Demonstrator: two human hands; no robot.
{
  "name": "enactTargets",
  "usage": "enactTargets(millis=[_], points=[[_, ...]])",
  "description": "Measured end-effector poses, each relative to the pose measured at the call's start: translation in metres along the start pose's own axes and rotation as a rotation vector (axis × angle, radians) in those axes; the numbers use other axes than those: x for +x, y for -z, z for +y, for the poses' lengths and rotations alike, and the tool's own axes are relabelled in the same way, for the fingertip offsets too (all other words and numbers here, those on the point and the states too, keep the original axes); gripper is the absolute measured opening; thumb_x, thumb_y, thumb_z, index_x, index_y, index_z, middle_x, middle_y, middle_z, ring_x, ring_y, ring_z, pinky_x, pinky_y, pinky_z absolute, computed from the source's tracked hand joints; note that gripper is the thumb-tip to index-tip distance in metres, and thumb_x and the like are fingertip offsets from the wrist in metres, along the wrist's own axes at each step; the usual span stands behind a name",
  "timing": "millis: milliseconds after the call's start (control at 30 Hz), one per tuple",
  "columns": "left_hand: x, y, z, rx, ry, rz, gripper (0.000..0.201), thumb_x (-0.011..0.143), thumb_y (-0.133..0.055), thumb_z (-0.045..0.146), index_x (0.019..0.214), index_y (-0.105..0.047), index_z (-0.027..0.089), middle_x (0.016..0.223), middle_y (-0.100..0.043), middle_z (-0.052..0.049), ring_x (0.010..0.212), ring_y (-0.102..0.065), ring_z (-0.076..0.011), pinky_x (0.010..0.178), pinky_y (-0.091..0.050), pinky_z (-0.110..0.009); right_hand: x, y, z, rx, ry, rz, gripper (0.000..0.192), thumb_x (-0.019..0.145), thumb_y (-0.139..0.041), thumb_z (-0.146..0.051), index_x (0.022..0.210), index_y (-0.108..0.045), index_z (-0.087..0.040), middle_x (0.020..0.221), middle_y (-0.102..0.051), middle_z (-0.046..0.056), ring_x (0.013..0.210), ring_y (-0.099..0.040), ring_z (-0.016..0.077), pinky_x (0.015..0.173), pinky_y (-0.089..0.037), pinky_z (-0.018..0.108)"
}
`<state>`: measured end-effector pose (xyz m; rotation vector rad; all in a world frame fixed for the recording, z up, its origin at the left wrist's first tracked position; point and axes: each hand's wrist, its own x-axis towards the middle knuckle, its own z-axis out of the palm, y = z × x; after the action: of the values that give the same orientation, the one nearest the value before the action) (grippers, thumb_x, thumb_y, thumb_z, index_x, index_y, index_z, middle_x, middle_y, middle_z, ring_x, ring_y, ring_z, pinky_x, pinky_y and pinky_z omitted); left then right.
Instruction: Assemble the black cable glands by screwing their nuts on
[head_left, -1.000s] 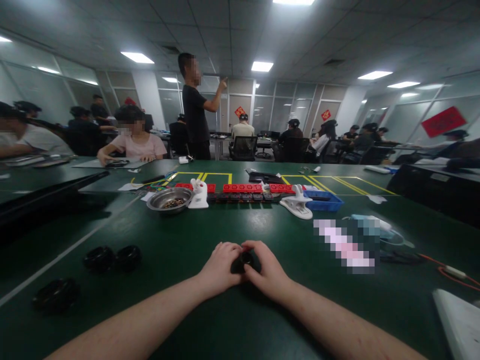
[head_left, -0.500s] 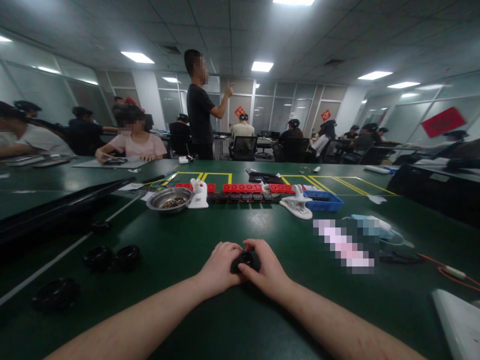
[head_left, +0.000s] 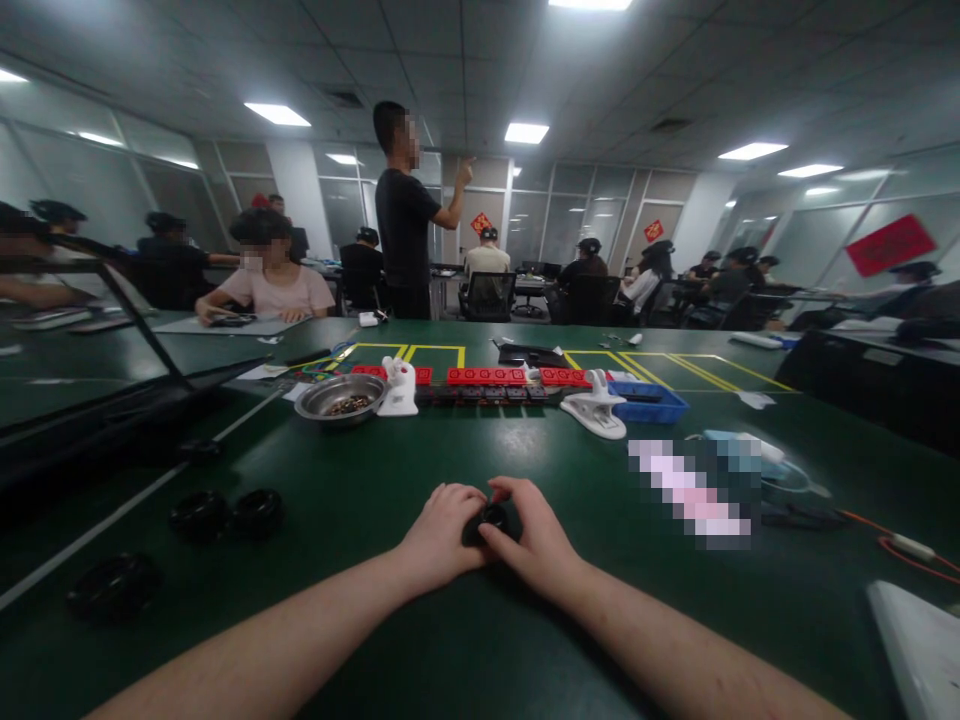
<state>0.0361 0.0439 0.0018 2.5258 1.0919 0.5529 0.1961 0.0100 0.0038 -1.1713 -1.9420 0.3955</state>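
Observation:
A small black round part (head_left: pixel 488 519) rests on the green table (head_left: pixel 525 640), pinched between both of my hands. My left hand (head_left: pixel 439 533) wraps its left side with fingers curled. My right hand (head_left: pixel 531 540) covers its right side, thumb and fingers on top. Most of the part is hidden by my fingers. Similar black round parts (head_left: pixel 227 514) lie to the left, and another black ring (head_left: pixel 112 588) sits nearer the front left.
Farther back stand a metal bowl (head_left: pixel 340 398), two white clamps (head_left: pixel 598 408), a row of red blocks (head_left: pixel 487 377) and a blue tray (head_left: pixel 645 402). Cables (head_left: pixel 892 543) lie at the right. A dark frame (head_left: pixel 105 400) rises at the left. Other people sit and stand beyond the table.
My hands stay on the black part with only slight finger shifts. The dark frame at the left has risen into view. The standing person has turned and raised an arm.

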Motion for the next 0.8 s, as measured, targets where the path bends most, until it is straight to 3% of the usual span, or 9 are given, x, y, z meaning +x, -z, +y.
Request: enactTargets(millis=[167,433,667,800], points=[[0.0006,0.0006,-0.0005,-0.015,0.007,-0.018,0.049,0.062,-0.064,0.036,0.108,-0.050,0.023,0.107,-0.054,-0.004,0.102,-0.044,-0.0243,0.092,-0.030,-0.040,-0.0001,0.0013,-0.0013,0.040,0.064,-0.049,0.039,0.068,-0.049,-0.010,0.106,-0.043,-0.018,0.099,-0.052,0.006,0.093,-0.048,0.0187,0.084,-0.039,0.035],[0.0006,-0.0007,-0.0013,0.000,-0.001,-0.009,0.037,0.063,-0.063,0.037,0.096,-0.056,0.020,0.105,-0.054,-0.005,0.099,-0.045,-0.0240,0.092,-0.030,-0.041,-0.0001,0.0014,-0.0023,0.009,0.032,0.019,0.042,0.067,-0.056,-0.017,0.107,-0.042,-0.019,0.100,-0.050,0.007,0.095,-0.047,0.0211,0.084,-0.039,0.038],[0.0012,0.0000,-0.0005,-0.008,0.006,-0.010,0.045,0.062,-0.062,0.029,0.105,-0.052,0.021,0.106,-0.054,-0.004,0.100,-0.046,-0.0230,0.092,-0.031,-0.039,-0.0005,0.0011,-0.0028,0.048,0.065,-0.041,0.044,0.064,-0.050,-0.007,0.105,-0.042,-0.019,0.099,-0.051,0.005,0.093,-0.048,0.0183,0.084,-0.039,0.035],[0.0015,-0.0004,-0.0003,0.015,-0.010,0.001,0.036,0.063,-0.062,0.030,0.096,-0.056,0.019,0.104,-0.055,-0.006,0.099,-0.046,-0.0236,0.090,-0.033,-0.038,-0.0005,0.0022,-0.0031,0.040,0.065,-0.039,0.048,0.064,-0.052,-0.009,0.110,-0.040,-0.018,0.106,-0.049,0.007,0.100,-0.045,0.0195,0.088,-0.036,0.036]])
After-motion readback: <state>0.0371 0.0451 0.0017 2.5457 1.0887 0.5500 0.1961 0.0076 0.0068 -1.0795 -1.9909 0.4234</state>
